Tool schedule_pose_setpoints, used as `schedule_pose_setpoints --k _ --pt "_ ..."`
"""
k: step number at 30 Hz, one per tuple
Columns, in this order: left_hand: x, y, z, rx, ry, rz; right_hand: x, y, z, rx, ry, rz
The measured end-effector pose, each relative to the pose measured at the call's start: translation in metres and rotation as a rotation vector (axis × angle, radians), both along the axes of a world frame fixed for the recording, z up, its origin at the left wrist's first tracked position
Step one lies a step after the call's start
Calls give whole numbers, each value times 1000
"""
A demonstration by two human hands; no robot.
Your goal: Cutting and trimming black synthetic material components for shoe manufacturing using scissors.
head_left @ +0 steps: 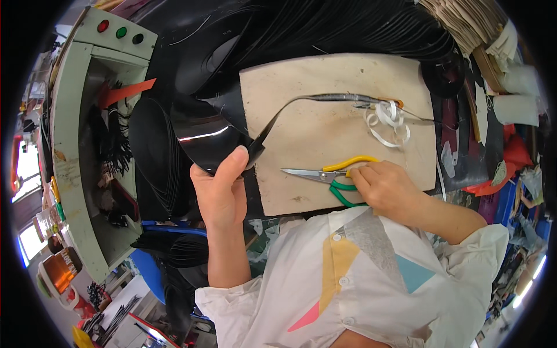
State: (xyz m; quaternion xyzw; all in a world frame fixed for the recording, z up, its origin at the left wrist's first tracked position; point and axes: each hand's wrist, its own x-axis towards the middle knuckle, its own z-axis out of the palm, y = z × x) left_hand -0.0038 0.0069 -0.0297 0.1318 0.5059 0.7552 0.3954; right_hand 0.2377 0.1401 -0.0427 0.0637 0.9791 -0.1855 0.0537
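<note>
My left hand (223, 188) is closed on a glossy black curved sheet (203, 136), thumb on top and fingers mostly hidden beneath. From that edge a narrow black strip (316, 97) runs up and right across the beige board (278, 191). My right hand (380, 185) rests on the board's near right part, its fingers closed at the handles of a pair of scissors (322, 174). One handle is yellow, the other green, and the blades point left. Beyond the right hand lies a curled white ribbon (389, 124), beside a small orange-handled tool (397, 103).
Stacked black sheets (154, 156) stand left of the board, and more fanned black sheets (348, 26) lie behind it. A pale green metal cabinet (72, 156) with coloured buttons holds black strips and an orange piece. Brown paper-like sheets (464, 20) are piled at the far right.
</note>
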Motion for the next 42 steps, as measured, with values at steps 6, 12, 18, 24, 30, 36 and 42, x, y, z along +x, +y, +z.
schedule_pose_setpoints --k 6,12,18,24,30,36,42 --pt "16 10 15 31 -178 112 0 -19 -20 105 115 -170" --pt "13 -3 10 137 -303 29 -4 7 -30 -266 293 -356" --pt "23 3 15 168 -406 5 -35 9 6 -744 235 -305" --pt "28 8 18 140 -387 10 -46 4 1 -618 415 -271" --pt "32 16 18 116 -356 -22 -48 4 -2 -473 533 -310" --pt "36 24 16 110 -381 11 -50 8 -2 -444 542 -333" --pt "24 13 21 -13 31 17 -44 7 -8 -455 373 -328"
